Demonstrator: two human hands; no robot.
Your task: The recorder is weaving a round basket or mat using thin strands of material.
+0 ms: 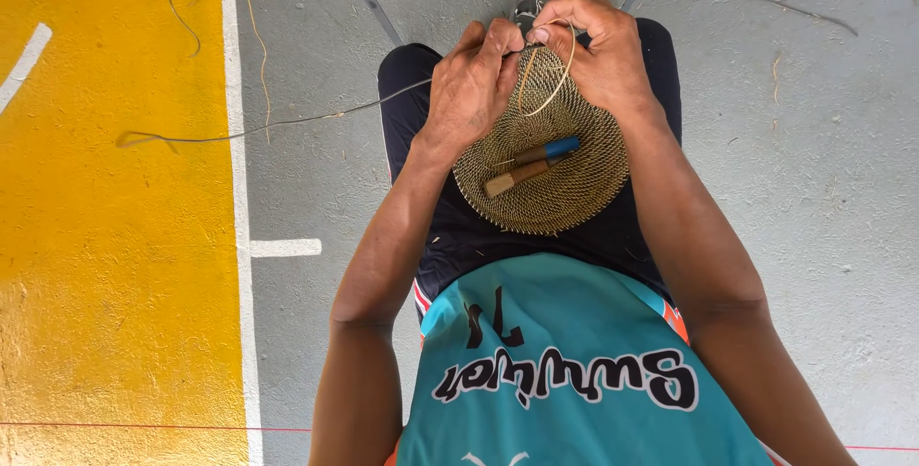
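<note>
Beneath you the floor [814, 188] is rough grey concrete, with a broad yellow painted area [105, 236] on your left edged by white lines [237, 188]. A thin red line crosses the bottom of the view. You sit with your lap covered by dark shorts [459, 236] and a teal jersey [565, 370] with orange trim.

Resting on your lap, between your forearms, is the woven disc [550, 174]: a round, flat piece of tight coiled basketry in dull golden-tan fibre, its surface finely ribbed and its near rim slightly toothed. It tilts up toward your hands at the far edge.

Your left hand [469, 93] is closed over the disc's far left rim, fingers curled down and the thumb pressing at the top edge. Your right hand [603, 55] is closed too, pinching a pale strand [560, 78] that loops in a curve over the disc's upper face; fingertips of both hands meet at the far rim. A small metal object shows just beyond the fingertips, but you cannot tell what it is.

On the disc's middle lies a small tool [531, 166], slanted, with a light wooden handle end and a blue end.

A long thin strand [287, 123] trails from your left hand across the floor onto the yellow paint, and more loose fibres lie on the floor beyond
</note>
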